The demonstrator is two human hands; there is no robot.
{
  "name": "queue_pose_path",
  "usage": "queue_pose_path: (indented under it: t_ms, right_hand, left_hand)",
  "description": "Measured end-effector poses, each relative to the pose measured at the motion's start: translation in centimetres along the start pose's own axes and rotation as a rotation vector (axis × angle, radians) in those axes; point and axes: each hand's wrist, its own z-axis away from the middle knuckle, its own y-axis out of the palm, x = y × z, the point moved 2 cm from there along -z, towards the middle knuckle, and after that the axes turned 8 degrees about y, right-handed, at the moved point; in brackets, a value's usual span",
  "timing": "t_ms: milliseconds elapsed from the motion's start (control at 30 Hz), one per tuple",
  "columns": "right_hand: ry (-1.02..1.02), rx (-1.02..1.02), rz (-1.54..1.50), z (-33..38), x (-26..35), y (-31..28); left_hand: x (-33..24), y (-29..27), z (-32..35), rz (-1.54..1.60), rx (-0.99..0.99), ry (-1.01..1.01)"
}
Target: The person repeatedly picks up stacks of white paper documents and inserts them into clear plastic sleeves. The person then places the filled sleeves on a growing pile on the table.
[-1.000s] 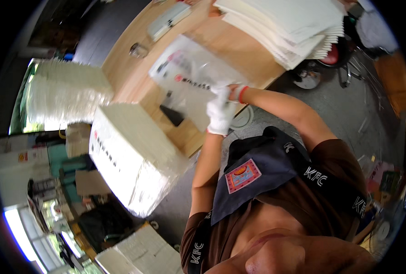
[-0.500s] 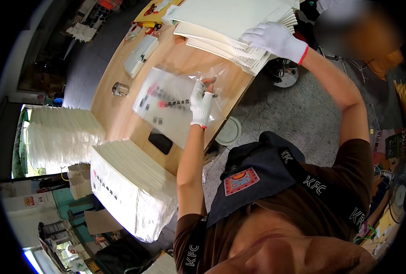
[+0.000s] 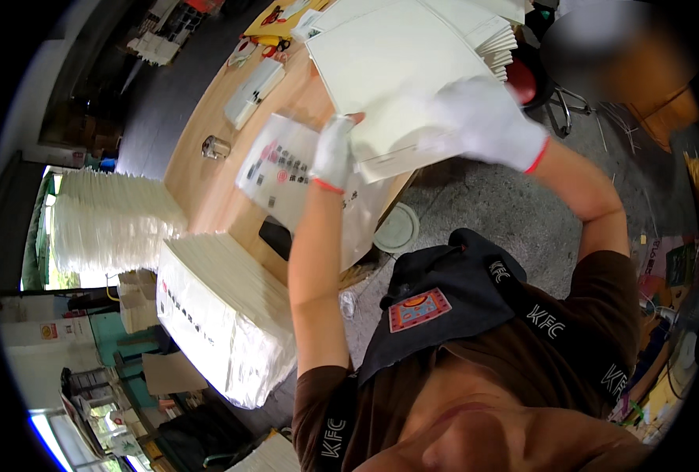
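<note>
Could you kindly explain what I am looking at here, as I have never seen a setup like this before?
Certainly. There is no machine here: a person works with their own two hands, in white gloves. The view comes from a wide fisheye camera worn on the person's head and looking down, so straight edges bend and the person's own body shows below.

On the wood-coloured table are a printed plastic bag, a small shiny container, a long pale box and a dark flat object.

The left hand is over the bag, at the edge of a large cream sheet or pad. The right hand is at its other side, but blurred, so I cannot tell how firmly either hand grips it.
</note>
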Motion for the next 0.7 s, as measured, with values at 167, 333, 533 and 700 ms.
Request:
queue_pose_path:
  t_ms: [167,333,533,700]
  right_hand:
    - [0.371,0.029,-0.923,3.9,-6.8,6.5]
    - [0.403,-0.022,-0.986,1.7,2.1,8.3]
    - [0.394,-0.107,-0.556,1.7,2.3,11.0]
    - [-0.174,0.272,-0.076,3.0,2.3,7.2]
  left_hand:
    - [-5.1,-2.8,2.8,0.082,0.121,-0.288]
    - [-3.2,3.2,7.5,-0.645,0.281,0.106]
    - [2.0,3.5,10.0,-0.447,0.222,0.161]
    - [-2.7,-6.9,11.6,0.324,-0.523,-0.023]
